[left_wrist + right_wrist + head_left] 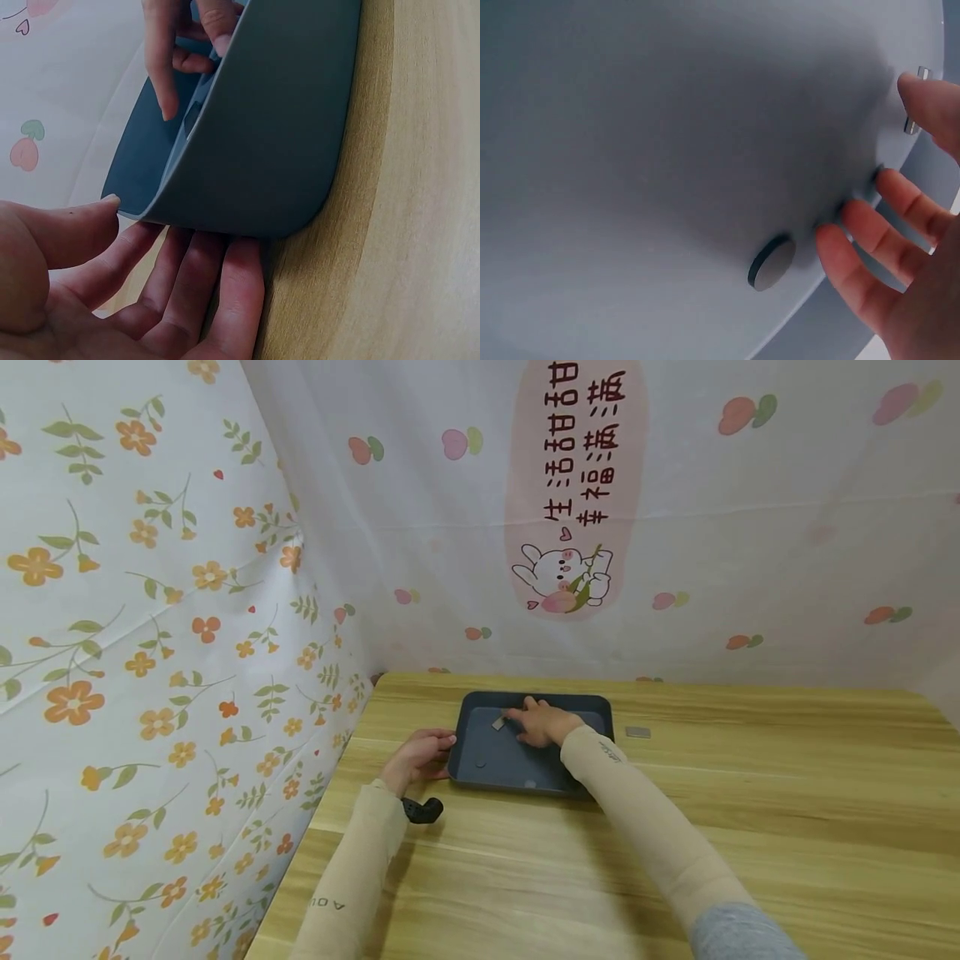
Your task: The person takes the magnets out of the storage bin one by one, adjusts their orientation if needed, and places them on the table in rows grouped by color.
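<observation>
A dark blue-grey shallow tray [501,767] lies on the wooden table. My left hand [420,756] holds its left end; in the left wrist view the thumb is at the rim and the fingers bear on the outer wall. My right hand [550,725] reaches into the tray from the right, fingers spread and loosely bent. A small rectangular metal piece [498,723] sits by its fingertips. In the right wrist view the thumb overlaps this metal piece [912,126]; whether it presses on it is unclear. A flat round metal disc [774,264] rests on the tray floor near the other fingers.
Another rectangular metal piece [637,732] lies on the table just right of the tray. Two small round pieces show near the tray's front wall. Patterned cloth [420,635] hangs behind and to the left. A black wrist device [423,811] juts beside the left wrist.
</observation>
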`<state>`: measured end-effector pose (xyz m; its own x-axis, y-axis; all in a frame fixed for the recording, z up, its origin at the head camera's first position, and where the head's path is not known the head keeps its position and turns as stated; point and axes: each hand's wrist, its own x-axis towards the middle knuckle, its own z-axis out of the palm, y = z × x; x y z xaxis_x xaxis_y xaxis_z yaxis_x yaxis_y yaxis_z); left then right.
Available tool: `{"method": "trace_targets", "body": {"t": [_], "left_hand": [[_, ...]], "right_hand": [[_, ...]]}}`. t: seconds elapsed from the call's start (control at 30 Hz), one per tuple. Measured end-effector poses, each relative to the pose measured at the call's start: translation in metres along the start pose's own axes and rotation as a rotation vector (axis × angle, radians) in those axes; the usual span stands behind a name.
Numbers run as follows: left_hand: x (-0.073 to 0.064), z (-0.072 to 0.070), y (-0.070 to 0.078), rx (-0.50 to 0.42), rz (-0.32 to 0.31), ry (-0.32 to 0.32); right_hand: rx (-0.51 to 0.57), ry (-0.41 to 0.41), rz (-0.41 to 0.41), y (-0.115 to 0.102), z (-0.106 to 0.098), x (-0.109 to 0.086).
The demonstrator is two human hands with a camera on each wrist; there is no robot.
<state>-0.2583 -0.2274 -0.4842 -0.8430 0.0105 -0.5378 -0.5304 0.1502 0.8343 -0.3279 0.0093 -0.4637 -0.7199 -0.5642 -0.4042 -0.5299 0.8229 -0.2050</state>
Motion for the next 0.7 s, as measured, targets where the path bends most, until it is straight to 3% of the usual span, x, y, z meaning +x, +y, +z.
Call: {"method": "trace_targets", "body": {"t": [0.7], "left_hand": [[-0.001,0.000,0.001,0.009,-0.002,0.015]], "right_hand": [[0.014,-0.039,0.000,-0.011,-0.001,0.010]]}}
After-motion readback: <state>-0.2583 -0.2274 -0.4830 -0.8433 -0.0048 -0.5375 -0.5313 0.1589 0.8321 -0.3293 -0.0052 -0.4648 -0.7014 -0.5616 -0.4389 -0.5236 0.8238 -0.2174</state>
